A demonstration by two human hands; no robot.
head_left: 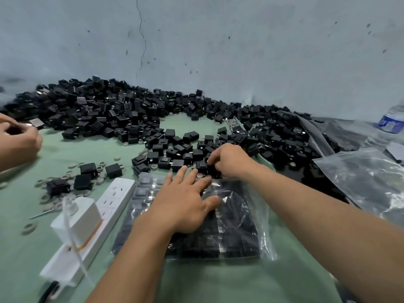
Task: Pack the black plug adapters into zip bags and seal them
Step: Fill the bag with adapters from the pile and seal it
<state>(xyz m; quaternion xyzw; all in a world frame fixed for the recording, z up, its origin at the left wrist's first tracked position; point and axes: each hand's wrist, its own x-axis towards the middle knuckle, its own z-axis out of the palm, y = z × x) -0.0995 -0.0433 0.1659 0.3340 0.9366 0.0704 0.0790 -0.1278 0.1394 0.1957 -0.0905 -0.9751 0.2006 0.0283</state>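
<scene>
Head view: left hand (182, 201) flat, open on zip bag (236, 219); right hand (227, 160) pinching adapter (213, 169) (just beyond bag).

Showing soft, even, cool light with no harsh shadows, only faint dark patches lying under the left hand (185, 202) and right hand (229, 159). Catching white glare on the clear zip bag (240, 215) and on the heap of bags (371, 182) at right. Bending the bench (196, 285) and wall (240, 40) strongly toward the edges. Smearing with motion blur at the power strip (91, 226) and the left edge
</scene>
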